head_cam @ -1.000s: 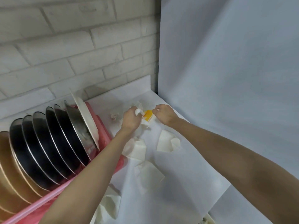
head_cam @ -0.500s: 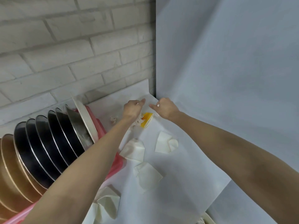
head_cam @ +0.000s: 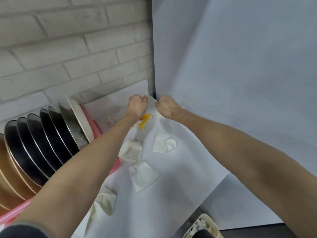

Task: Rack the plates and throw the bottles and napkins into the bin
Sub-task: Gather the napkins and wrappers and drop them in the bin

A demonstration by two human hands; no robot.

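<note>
napkins (head_cam: 144, 176): 4 counted mid-bench, 1 more half hidden under R hand | plates (head_cam: 51, 141): 6 dark, 1 white, brown ones cut off at left edge, all racked in pink rack (head_cam: 98, 129) | 1 yellow wrapper (head_cam: 146, 119) by L wrist | bin (head_cam: 208, 220) btm right | bench (head_cam: 154, 212): walled top & right, open room lower centre | L hand (head_cam: 138, 104) & R hand (head_cam: 167, 106): fists curled at far corner, just apart; contents can't be told

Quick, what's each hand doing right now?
Left hand: fingers curled; whether it holds anything cannot be told.
Right hand: fingers curled; whether it holds anything cannot be told.

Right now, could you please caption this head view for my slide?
Racked plates, scattered napkins; left hand and right hand curled at the far corner.
</note>
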